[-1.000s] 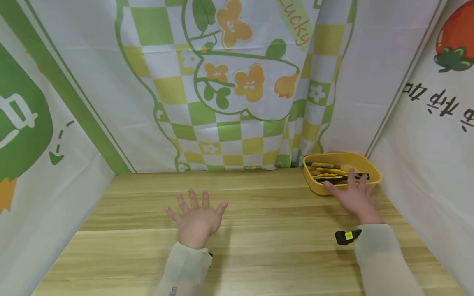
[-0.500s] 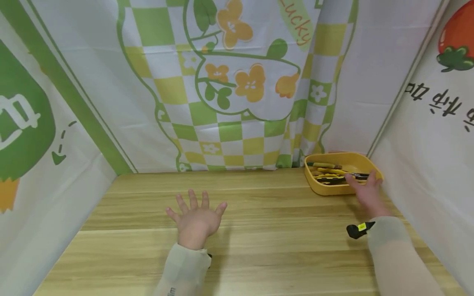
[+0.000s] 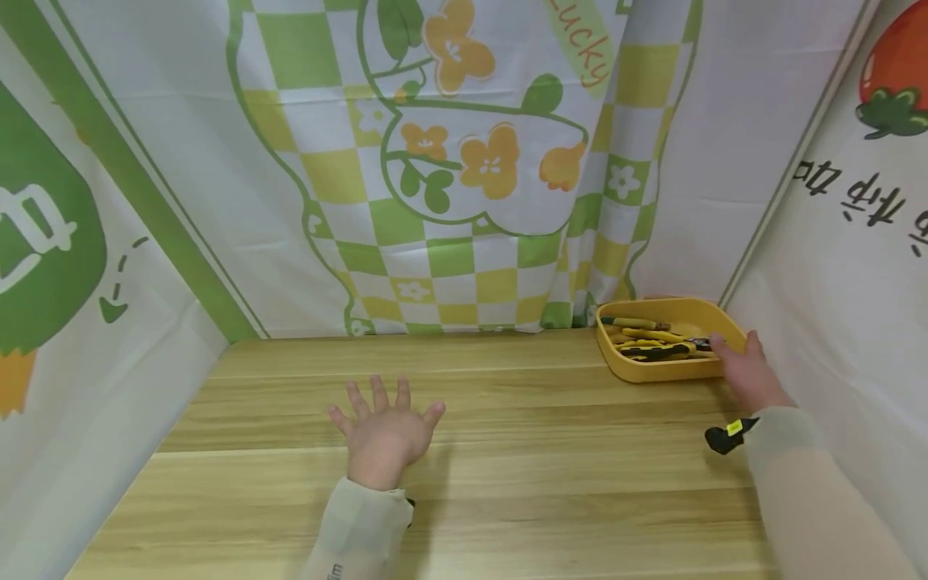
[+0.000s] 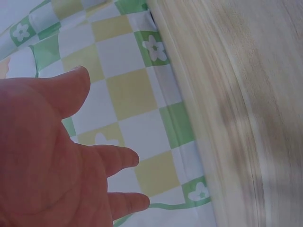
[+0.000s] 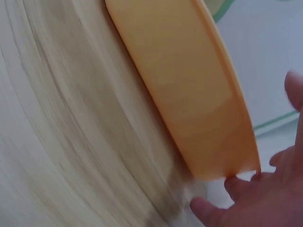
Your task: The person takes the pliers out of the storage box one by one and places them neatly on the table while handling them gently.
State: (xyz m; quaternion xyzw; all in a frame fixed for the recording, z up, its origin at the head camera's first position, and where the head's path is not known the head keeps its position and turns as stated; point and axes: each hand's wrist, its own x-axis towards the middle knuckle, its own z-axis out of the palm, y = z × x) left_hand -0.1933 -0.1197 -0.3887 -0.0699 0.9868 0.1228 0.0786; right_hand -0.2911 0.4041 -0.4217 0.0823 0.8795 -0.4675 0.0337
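Note:
A yellow plastic basket [image 3: 656, 371] stands at the back right of the wooden table. Inside it lie several hand tools, among them yellow-and-black pliers [image 3: 656, 351] and a tool with a yellow-green handle [image 3: 631, 323]. My right hand [image 3: 756, 377] is at the basket's right end, its thumb over the near rim and its fingers along the outside. In the right wrist view, relaxed fingertips [image 5: 234, 188] meet the lower end wall, while the thumb stands off from it. My left hand [image 3: 386, 439] is held over the table with its fingers spread, nothing in it.
A checked curtain [image 3: 449, 266] hangs behind the table's back edge. White printed cloth walls rise on the left [image 3: 167, 338] and right [image 3: 834, 322], the right one close beside my right hand. A black camera mount [image 3: 725, 437] sits at my right wrist.
My right hand has moved right, from over the front of the basket to its right end, uncovering the pliers. The left hand and the basket have stayed about where they were.

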